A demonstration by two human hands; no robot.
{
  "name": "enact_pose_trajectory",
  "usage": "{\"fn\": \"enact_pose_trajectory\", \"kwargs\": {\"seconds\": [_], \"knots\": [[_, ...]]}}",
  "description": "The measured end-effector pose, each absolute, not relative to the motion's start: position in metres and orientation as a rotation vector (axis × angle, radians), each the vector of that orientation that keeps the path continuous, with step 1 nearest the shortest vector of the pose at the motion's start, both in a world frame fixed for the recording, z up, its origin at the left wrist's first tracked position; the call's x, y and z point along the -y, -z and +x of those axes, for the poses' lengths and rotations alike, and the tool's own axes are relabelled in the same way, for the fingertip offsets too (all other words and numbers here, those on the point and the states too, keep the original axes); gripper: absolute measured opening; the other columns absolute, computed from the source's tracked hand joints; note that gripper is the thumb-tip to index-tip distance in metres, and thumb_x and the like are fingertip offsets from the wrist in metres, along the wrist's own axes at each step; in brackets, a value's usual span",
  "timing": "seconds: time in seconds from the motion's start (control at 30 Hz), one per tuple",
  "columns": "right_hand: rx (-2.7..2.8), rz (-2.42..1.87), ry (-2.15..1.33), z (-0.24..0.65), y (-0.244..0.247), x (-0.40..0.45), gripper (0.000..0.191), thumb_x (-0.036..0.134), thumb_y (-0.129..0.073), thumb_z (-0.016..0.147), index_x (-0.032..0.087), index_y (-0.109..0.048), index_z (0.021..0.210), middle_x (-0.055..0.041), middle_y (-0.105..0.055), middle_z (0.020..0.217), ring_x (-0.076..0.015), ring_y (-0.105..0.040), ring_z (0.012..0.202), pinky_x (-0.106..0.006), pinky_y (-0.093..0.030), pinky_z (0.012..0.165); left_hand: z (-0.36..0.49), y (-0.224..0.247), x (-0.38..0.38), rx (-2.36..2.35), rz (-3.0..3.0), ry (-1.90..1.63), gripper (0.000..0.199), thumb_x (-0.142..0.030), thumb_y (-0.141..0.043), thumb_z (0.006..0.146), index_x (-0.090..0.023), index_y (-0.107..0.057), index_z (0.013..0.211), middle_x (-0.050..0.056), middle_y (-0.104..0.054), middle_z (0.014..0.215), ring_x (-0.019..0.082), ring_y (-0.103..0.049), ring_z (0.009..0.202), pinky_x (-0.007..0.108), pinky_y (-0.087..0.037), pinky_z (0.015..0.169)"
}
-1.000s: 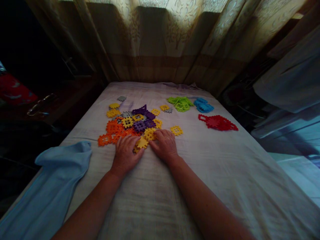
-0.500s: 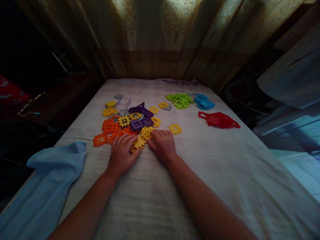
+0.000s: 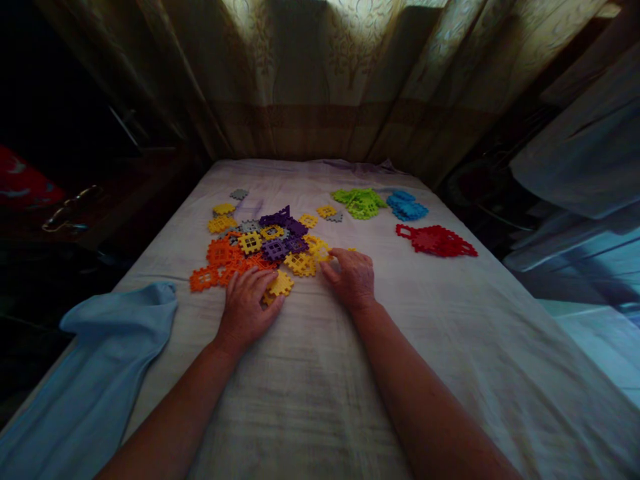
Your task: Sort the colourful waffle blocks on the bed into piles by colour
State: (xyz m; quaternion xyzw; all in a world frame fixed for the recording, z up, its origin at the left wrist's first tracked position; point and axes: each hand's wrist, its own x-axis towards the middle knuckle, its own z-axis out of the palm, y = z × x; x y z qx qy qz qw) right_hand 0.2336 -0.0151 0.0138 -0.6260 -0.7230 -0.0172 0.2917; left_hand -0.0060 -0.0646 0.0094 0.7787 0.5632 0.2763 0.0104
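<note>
My left hand point(image 3: 250, 300) rests on the bed with its thumb and fingers curved round a small stack of yellow interlocking tiles point(image 3: 281, 283). To its right, my right hand point(image 3: 351, 277) has thumb and forefinger at the edge of a yellow window tile point(image 3: 320, 250). More yellow tiles point(image 3: 300, 264) lie between the hands. Beyond my left hand spread orange tiles point(image 3: 220, 253). Purple tiles point(image 3: 275, 250) are heaped in the middle, with grey tiles point(image 3: 249, 227) among them. Another yellow tile point(image 3: 353, 250) is mostly hidden behind my right hand.
Green tiles point(image 3: 360, 202), blue tiles point(image 3: 406, 205) and red tiles point(image 3: 437, 240) form separate piles to the right. A light blue cloth point(image 3: 120, 333) lies along the left side of the bed sheet point(image 3: 300, 387). A curtain point(image 3: 300, 87) hangs behind the bed.
My right hand has moved right, away from my left hand, onto a yellow window tile. The yellow tiles it covered show more fully. My left hand has barely moved.
</note>
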Motion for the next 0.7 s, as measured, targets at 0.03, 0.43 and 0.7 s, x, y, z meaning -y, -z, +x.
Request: {"fn": "enact_pose_trajectory", "kwargs": {"seconds": [0.03, 0.43, 0.7], "knots": [[1.884, -1.712, 0.056, 0.241, -0.013, 0.012, 0.026, 0.039, -0.06, 0.09, 0.02, -0.07, 0.105, -0.0102, -0.075, 0.102, -0.0258, -0.063, 0.096, -0.038, -0.037, 0.089, -0.006, -0.009, 0.065, -1.759, 2.428, -0.859, 0.04, -0.04, -0.059, 0.086, -0.025, -0.064, 0.123, 0.009, -0.068, 0.127, 0.03, -0.056, 0.124, 0.057, -0.031, 0.115], [1.601, -1.997, 0.054, 0.286, -0.005, 0.003, 0.029, 0.041, -0.059, 0.086, 0.019, -0.073, 0.098, -0.0112, -0.075, 0.095, -0.0276, -0.064, 0.095, -0.041, -0.04, 0.088, -0.005, -0.012, 0.066, -1.759, 2.42, -0.863, 0.039, -0.038, -0.062, 0.084, -0.023, -0.065, 0.12, 0.009, -0.07, 0.123, 0.03, -0.057, 0.122, 0.054, -0.032, 0.114], [1.598, -2.02, 0.088, 0.287, -0.005, 0.004, 0.026, 0.038, -0.059, 0.085, 0.018, -0.073, 0.094, -0.0124, -0.073, 0.099, -0.0288, -0.061, 0.097, -0.042, -0.041, 0.087, -0.005, -0.014, 0.066, -1.741, 2.419, -0.892, 0.041, -0.035, -0.065, 0.082, -0.022, -0.065, 0.12, 0.009, -0.07, 0.123, 0.029, -0.058, 0.12, 0.054, -0.033, 0.114]]}}
